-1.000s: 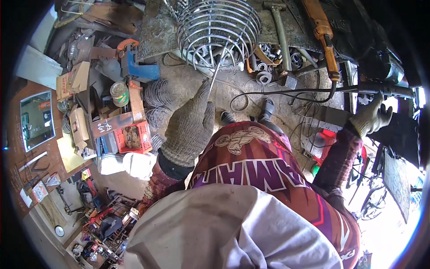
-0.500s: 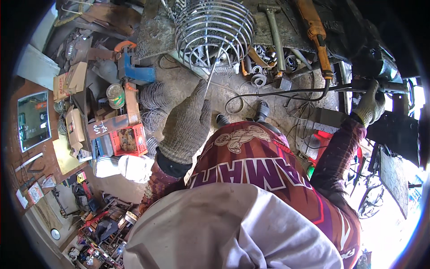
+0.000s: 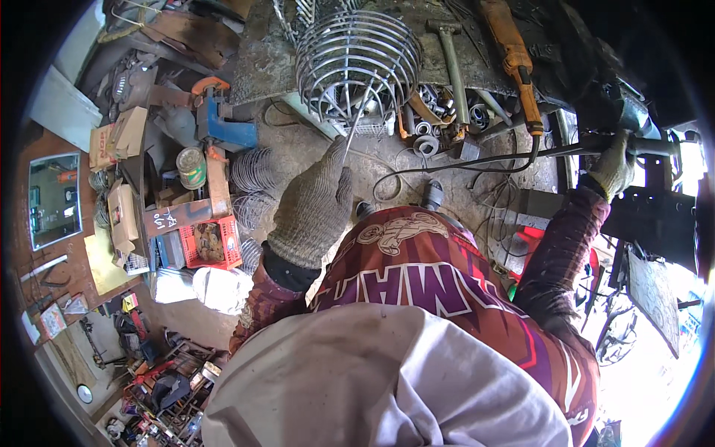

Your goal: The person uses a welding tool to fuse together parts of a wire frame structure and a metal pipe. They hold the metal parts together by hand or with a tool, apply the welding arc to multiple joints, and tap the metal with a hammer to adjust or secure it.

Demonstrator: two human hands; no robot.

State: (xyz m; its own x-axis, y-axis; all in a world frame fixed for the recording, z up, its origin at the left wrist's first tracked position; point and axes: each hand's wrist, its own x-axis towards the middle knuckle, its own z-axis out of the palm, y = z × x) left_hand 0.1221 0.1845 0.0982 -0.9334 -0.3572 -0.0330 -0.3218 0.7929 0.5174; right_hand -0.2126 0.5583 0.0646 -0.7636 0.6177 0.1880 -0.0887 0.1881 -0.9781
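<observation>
My left hand [image 3: 313, 208], in a grey knitted glove, pinches a thin metal rod [image 3: 357, 115] between thumb and fingers. The rod slants up and away, its far end overlapping a round cage of wire rings [image 3: 359, 63] on the workbench. Whether rod and cage touch I cannot tell. At the far right my right hand [image 3: 615, 167], gloved too, is closed at a dark bar-like machine part [image 3: 655, 145]. Shadow and glare hide what its fingers hold. A black cable [image 3: 477, 159] passes close to this hand.
An orange power tool [image 3: 514, 56] and a hammer [image 3: 451, 71] lie on the bench [image 3: 261, 63]. Metal rings [image 3: 426, 145] sit below its edge. Wire coils [image 3: 253, 170], a red crate [image 3: 212, 242] and a blue clamp-like tool [image 3: 223, 123] stand to the left. Loose cables cross the floor.
The view has shifted slightly, so the cage and bench appear a little lower. Both hands keep nearly the same pose, and the rod is still in my left hand.
</observation>
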